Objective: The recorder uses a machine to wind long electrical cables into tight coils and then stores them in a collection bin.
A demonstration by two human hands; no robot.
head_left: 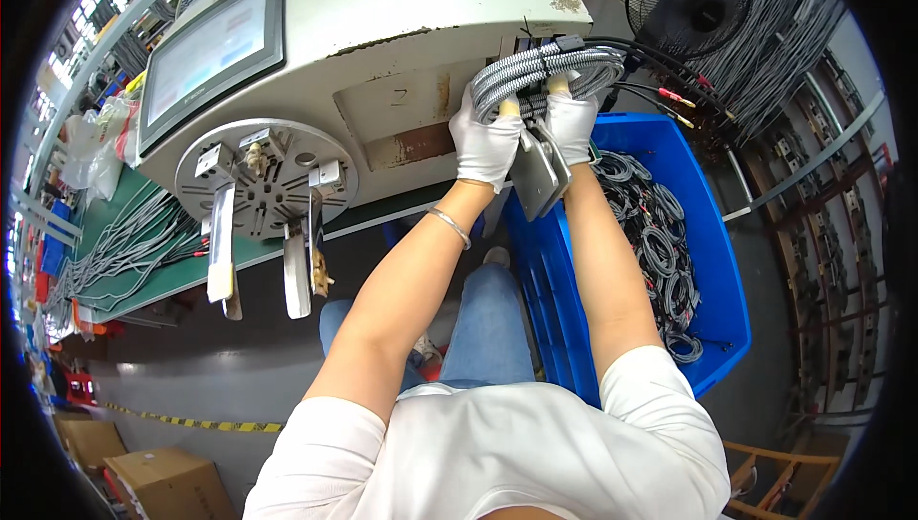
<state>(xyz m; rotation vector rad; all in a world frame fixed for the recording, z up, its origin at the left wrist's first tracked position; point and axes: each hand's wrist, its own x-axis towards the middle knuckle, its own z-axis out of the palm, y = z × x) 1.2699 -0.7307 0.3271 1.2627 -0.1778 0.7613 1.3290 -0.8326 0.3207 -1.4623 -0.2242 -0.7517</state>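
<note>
A thick coil of grey braided cable (516,75), bound at its top by a dark tie, is held up at the right end of the machine. Both my hands wear white gloves with yellowish thumb tips. My left hand (481,145) is closed round the coil's left side; my right hand (571,126) grips its right side. Both thumbs press on the near face, and the other fingers are mostly hidden. Just below and between the hands, flat grey metal plates (540,176) stick out toward me. Black cable ends (660,92) with red and yellow tips trail off right.
A blue bin (719,281) full of coiled cables stands beside my right arm. Left are a slotted round disc (263,176) with protruding arms, a touchscreen (212,52) and a green bench (134,271) with loose cables. A black fan (688,2) stands far right, near hanging grey cables.
</note>
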